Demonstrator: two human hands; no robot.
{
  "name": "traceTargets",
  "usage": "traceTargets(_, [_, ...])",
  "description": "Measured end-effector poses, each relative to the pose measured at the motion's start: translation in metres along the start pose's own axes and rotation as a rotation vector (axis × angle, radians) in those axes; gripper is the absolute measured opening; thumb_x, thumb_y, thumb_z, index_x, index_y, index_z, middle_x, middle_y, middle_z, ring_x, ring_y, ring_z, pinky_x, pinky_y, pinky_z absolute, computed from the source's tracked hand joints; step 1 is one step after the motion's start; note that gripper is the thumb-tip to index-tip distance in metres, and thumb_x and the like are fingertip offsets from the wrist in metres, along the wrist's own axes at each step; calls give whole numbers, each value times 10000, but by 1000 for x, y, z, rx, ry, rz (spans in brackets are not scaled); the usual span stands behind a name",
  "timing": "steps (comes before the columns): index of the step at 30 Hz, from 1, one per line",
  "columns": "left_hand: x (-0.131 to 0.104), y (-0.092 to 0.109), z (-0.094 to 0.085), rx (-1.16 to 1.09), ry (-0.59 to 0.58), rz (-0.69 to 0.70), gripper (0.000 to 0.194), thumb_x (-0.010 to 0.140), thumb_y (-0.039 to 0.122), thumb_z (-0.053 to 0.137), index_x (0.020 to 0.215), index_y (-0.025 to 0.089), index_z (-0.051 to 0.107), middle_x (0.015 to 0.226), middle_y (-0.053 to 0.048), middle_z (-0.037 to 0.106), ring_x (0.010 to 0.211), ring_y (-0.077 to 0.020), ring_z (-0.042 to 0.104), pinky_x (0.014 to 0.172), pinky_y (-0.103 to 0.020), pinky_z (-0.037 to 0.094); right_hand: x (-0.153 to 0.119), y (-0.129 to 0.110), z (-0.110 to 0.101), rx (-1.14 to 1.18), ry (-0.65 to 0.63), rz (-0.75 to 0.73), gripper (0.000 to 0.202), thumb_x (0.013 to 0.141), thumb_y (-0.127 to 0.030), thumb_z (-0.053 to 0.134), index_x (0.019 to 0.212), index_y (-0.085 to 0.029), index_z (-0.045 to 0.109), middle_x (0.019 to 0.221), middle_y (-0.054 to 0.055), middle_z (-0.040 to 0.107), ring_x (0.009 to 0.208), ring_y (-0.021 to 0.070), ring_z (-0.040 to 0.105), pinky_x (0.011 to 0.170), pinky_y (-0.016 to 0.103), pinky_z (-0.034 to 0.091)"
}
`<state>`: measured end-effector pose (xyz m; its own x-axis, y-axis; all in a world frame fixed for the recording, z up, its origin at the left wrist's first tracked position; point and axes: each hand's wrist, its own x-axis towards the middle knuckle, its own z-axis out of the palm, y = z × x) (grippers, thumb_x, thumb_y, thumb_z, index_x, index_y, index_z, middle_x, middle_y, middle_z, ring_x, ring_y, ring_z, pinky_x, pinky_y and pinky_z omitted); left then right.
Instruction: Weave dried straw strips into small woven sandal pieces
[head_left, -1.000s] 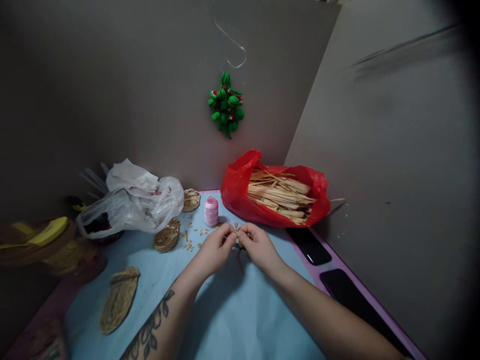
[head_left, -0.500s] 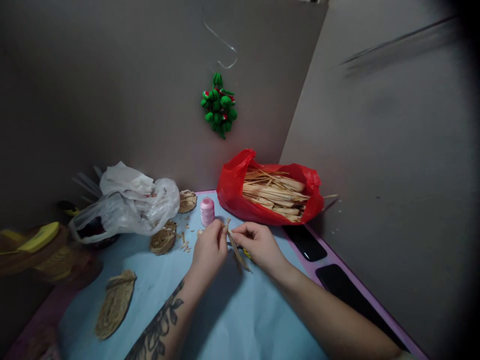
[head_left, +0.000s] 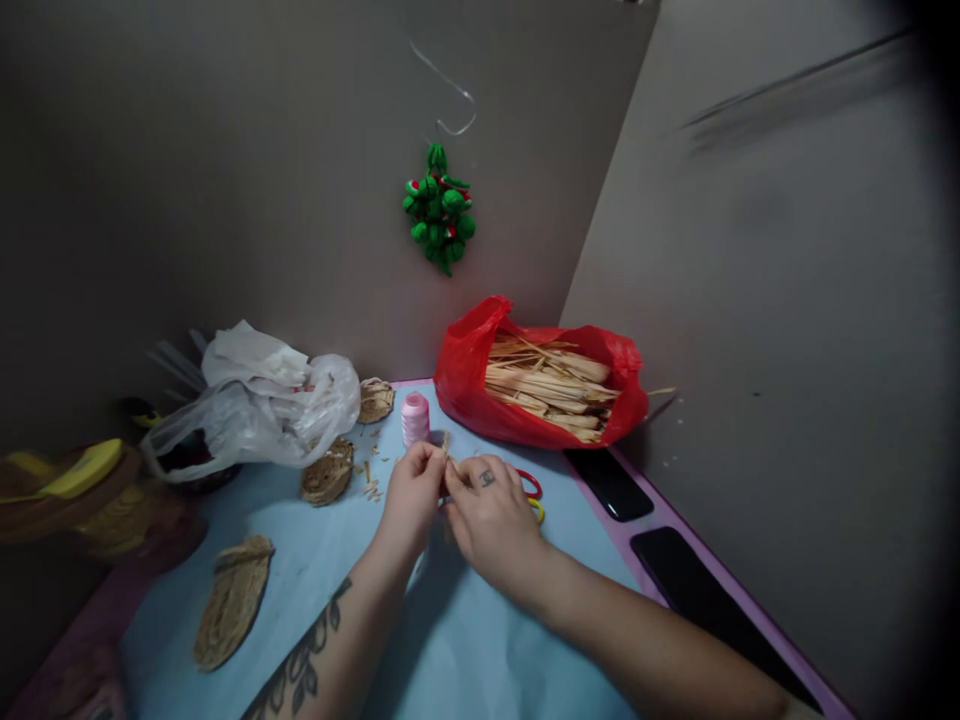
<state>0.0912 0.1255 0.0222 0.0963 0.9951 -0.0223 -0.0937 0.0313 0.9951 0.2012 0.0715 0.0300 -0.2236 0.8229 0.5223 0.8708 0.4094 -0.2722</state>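
The left hand (head_left: pixel 414 495) pinches a dry straw strip (head_left: pixel 447 442), and the right hand (head_left: pixel 499 520) pinches it too, just under. The strip's tip pokes up between the 2 hands. A flat woven piece (head_left: pixel 234 605) lies off to the left. A red loop (head_left: pixel 539 486) peeks out beside the right hand. Past them stand a pink spool (head_left: pixel 415 420) and a red bag (head_left: pixel 463 388) of straw.

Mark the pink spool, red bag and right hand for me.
Pink spool (head_left: pixel 415 421), head view: middle of its side.
Red bag (head_left: pixel 463 385), head view: its left wall.
Right hand (head_left: pixel 495 515), head view: its back.
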Motion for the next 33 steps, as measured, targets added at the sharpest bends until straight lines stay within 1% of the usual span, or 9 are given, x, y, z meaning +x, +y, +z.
traceTargets(2, [1,-2,-1,151,18,84,218,747,345,507,640,161,462,569,32,493,527,-93,466,500,-201,370,3,4,-3,157,38,25,249,786,-191,525,1016,-196,621,910,89,568,886,226,477,799,384,381])
traceTargets(5, [-1,-2,1,305,-1,175,205,788,331,459,661,171,460,573,35,486,524,-97,467,505,-204,362,10,14,-4,493,112,213,85,764,-200,551,831,-193,602,870,50,553,847,176,511,751,313,415])
traceTargets(8, [-6,3,4,386,-58,219,193,820,308,409,682,180,450,562,42,465,513,-101,458,514,-212,351,18,23,0,874,43,430,167,706,-239,609,850,-187,540,808,16,569,744,145,539,651,262,437])
traceTargets(11, [-12,9,7,519,-67,271,188,834,284,382,686,186,444,576,35,475,534,-111,461,531,-219,337,21,27,3,1102,-33,533,119,683,-242,609,759,-172,550,685,-13,567,643,122,529,606,239,433])
traceTargets(14, [-16,13,6,705,-46,361,154,829,242,379,706,190,455,621,19,496,576,-124,470,565,-230,329,21,28,4,1098,-24,580,64,665,-217,598,655,-159,572,621,-20,562,606,116,517,600,237,424])
traceTargets(17, [-17,15,4,800,-45,406,140,825,224,381,724,190,472,639,9,503,605,-132,478,587,-235,330,21,30,4,1114,-4,590,59,656,-215,599,651,-159,582,614,-23,552,590,111,503,590,234,417])
traceTargets(23, [-7,18,-7,721,-216,393,231,856,282,369,731,175,532,651,5,556,608,-121,502,589,-223,362,22,34,1,1186,-38,553,146,668,-266,621,621,-163,531,571,-39,488,544,89,439,543,212,375])
traceTargets(28, [-6,25,-13,731,-205,470,194,829,240,447,821,175,629,808,-35,652,750,-144,573,700,-241,401,22,34,4,1166,-32,540,210,701,-328,600,612,-166,502,556,-35,485,516,86,417,506,205,348])
traceTargets(33, [-12,27,-8,685,-168,396,192,821,229,471,791,170,651,754,-26,666,682,-134,586,651,-232,417,16,35,13,992,52,535,242,752,-358,549,619,-177,458,542,-41,434,500,82,393,469,191,333])
